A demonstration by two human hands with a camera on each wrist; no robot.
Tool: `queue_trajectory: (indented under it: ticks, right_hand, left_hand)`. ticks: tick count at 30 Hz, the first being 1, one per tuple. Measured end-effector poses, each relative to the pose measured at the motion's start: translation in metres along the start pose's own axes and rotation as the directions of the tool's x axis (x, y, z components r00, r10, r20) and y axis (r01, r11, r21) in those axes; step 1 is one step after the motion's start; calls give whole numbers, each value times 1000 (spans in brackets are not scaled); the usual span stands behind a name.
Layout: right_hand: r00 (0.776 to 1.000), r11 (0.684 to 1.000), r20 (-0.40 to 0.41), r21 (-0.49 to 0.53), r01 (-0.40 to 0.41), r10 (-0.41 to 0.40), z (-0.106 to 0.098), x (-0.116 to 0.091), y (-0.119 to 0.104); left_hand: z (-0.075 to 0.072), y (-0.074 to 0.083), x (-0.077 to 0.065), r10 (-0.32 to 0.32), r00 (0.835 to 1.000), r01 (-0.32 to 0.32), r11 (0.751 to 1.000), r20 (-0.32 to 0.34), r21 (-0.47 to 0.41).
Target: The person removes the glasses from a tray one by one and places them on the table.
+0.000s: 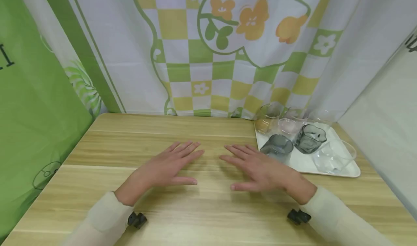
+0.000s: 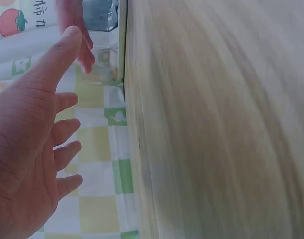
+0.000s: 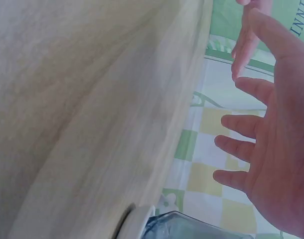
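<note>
On the right side of the wooden surface (image 1: 208, 211), the head view shows a white tray (image 1: 301, 163), whose rim probably helps keep its glassware together: an amber glass (image 1: 267, 124) at the back, a wavy grey glass (image 1: 310, 139), and 1 smooth grey glass (image 1: 278, 147) nearest the right hand (image 1: 262, 170). That hand and the left hand (image 1: 166, 166) hover apart, fingers extended and grasping nothing, so neither bears a load.

From the left wrist, the left hand is loose, thumb apart from the fingers, off the surface.

From the right wrist, the right hand is likewise released; grey glass shows low in view, not touched.
</note>
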State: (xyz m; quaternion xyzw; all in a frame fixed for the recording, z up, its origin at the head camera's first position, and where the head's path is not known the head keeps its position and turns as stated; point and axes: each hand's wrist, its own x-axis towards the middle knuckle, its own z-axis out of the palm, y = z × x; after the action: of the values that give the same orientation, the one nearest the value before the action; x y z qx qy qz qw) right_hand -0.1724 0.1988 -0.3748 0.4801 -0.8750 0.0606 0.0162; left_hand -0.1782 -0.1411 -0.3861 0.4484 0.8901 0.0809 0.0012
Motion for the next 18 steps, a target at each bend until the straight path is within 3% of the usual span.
queue_trajectory:
  ticks: [9,15,18]
  right_hand:
    - [991,996,-112,44,-71,76,-28,-14,6]
    - [975,993,-188,19,-120,121,-39,-25,13]
    - [959,990,-243,8,-144,142,-42,-36,15]
  left_hand:
    - [-3,11,13,-26,1000,26,999,-9,-23]
    - [-2,27,24,17,1000,-18,996,-15,-92]
    - [3,35,29,25,999,-27,996,-25,-81]
